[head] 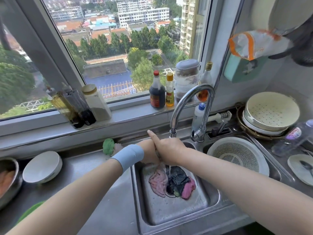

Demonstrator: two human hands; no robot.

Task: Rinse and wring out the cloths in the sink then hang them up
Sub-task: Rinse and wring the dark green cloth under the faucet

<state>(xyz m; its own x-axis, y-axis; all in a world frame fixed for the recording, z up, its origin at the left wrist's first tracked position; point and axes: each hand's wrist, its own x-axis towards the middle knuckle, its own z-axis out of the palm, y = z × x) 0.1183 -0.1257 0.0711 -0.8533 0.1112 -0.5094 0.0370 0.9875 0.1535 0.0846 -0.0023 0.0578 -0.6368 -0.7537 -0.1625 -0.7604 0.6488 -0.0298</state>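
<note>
Pink cloth (158, 181) hangs from the right hand (169, 150), which grips its top with the index finger stretched out. The left hand (147, 148) presses alongside, its fingers hidden. Just above runs the faucet (192, 97); below lie a dark cloth (177, 178) and a magenta cloth (188, 187) in the sink (169, 216).

On the window sill (128, 114) at the far left, an oil bottle (62, 106), a dark bottle (81, 107) and a white-lidded jar (97, 104) are lined up side by side. Further right a red-capped sauce bottle (157, 92), a small yellow-capped bottle (169, 90), a clear lidded container (186, 78) and a gold-capped bottle (205, 80) are grouped. An upturned white bowl (42, 167) is set beside a metal bowl (8, 180) on the left counter, while a white strainer (237, 155), a cream colander (271, 109) stacked on dishes and a plate (294, 168) bearing a spoon (305, 165) are seen at the right.
</note>
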